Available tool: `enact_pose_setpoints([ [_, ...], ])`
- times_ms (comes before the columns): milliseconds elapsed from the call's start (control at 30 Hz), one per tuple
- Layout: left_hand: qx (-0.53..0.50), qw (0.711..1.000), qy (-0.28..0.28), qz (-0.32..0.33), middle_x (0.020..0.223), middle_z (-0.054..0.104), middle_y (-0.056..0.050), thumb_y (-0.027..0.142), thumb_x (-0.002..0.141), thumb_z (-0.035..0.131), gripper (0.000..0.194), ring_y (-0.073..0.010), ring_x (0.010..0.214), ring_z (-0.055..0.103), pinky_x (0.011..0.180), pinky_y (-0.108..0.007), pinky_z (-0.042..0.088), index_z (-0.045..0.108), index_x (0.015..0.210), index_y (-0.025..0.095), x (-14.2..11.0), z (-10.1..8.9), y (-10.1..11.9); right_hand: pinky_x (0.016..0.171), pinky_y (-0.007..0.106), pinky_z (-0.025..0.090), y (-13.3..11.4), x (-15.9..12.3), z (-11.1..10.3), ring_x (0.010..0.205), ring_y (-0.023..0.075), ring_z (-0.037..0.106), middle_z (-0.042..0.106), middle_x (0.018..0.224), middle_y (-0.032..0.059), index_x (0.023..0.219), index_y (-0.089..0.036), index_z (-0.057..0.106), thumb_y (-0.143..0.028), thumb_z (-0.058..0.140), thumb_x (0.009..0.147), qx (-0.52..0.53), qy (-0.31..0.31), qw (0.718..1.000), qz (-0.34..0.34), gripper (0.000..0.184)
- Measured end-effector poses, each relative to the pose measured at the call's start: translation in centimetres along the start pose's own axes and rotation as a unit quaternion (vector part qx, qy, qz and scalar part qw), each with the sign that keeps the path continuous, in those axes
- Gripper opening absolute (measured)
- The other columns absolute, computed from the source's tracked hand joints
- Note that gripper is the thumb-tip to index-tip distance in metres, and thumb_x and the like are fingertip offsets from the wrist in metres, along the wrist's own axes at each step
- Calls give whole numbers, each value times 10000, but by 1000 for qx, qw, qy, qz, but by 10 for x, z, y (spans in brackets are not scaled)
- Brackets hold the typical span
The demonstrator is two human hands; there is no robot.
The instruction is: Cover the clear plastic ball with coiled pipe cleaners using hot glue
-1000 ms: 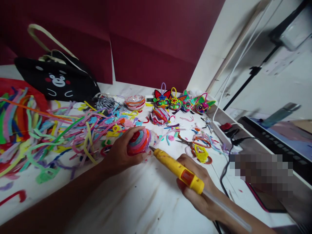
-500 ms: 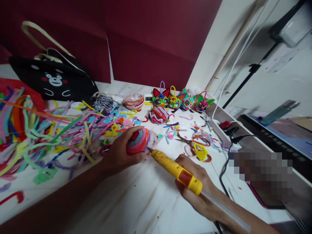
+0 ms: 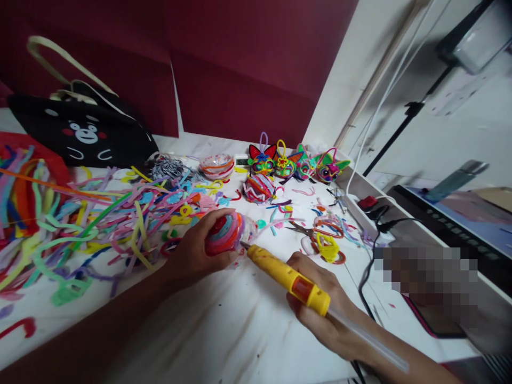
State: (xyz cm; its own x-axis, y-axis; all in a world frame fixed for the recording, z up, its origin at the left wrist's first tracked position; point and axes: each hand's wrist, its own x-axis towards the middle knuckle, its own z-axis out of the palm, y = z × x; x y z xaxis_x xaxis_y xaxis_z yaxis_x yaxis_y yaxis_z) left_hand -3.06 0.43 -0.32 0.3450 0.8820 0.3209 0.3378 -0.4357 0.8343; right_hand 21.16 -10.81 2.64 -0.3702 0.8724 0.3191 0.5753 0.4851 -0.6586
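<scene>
My left hand (image 3: pixel 200 245) is closed round a clear plastic ball (image 3: pixel 226 234) wound with red, blue, orange and pink pipe cleaners. Part of its right side is bare, and a loose pink pipe cleaner (image 3: pixel 276 222) sticks out there. In my right hand (image 3: pixel 316 298) is a yellow hot glue gun (image 3: pixel 280 272), with a long clear glue stick (image 3: pixel 368 338) out of its back end. The gun's metal nozzle is at the lower right edge of the ball; whether it touches I cannot tell. Scissors with orange handles (image 3: pixel 328 229) lie right of the ball.
Loose pipe cleaners (image 3: pixel 120 218) cover the table's left side. A black bag (image 3: pixel 88 133) stands behind them. At the back are a wrapped bowl shape (image 3: pixel 217 167), a striped ball (image 3: pixel 259 189) and several animal-faced ornaments (image 3: pixel 263 160). Black cables (image 3: pixel 366 288) run along the right.
The whole view has shifted slightly, so things appear a little further left. My hands keep hold of the ball and the glue gun, with the nozzle staying at the ball's edge.
</scene>
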Motion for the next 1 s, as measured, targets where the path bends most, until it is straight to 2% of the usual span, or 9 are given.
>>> enact_pose_setpoints([
  [233, 0, 1000, -19, -1, 1338, 612, -89, 502, 688, 765, 692, -323, 1225, 577, 965, -389, 516, 554, 1309, 281, 1, -1, -9, 558, 273, 419, 2, 0, 0, 635, 142, 538, 537, 830, 16, 884, -228, 434, -202, 453, 874, -4, -11, 1000, 1, 34],
  [433, -3, 1000, -26, -17, 1326, 615, -89, 458, 701, 757, 680, -301, 1231, 575, 972, -347, 503, 544, 1305, 228, 0, 0, 0, 579, 290, 421, 4, 0, -3, 662, 153, 530, 526, 828, 16, 862, -232, 431, -228, 450, 895, 7, 5, 1000, 3, 38],
  [667, -37, 998, -25, -38, 1310, 621, -82, 455, 681, 759, 670, -295, 1191, 595, 934, -327, 514, 562, 1280, 229, -2, 0, 8, 594, 299, 426, 10, -2, -6, 672, 156, 520, 522, 841, 7, 873, -244, 420, -237, 476, 909, 6, 18, 1000, -2, 66],
  [1000, -50, 996, -35, -59, 1305, 618, -74, 448, 674, 752, 678, -284, 1169, 600, 924, -305, 509, 556, 1282, 224, -2, 1, 9, 554, 290, 404, 3, 0, -4, 636, 152, 520, 517, 811, 17, 865, -225, 434, -221, 451, 875, 3, 1, 1000, 3, 19],
])
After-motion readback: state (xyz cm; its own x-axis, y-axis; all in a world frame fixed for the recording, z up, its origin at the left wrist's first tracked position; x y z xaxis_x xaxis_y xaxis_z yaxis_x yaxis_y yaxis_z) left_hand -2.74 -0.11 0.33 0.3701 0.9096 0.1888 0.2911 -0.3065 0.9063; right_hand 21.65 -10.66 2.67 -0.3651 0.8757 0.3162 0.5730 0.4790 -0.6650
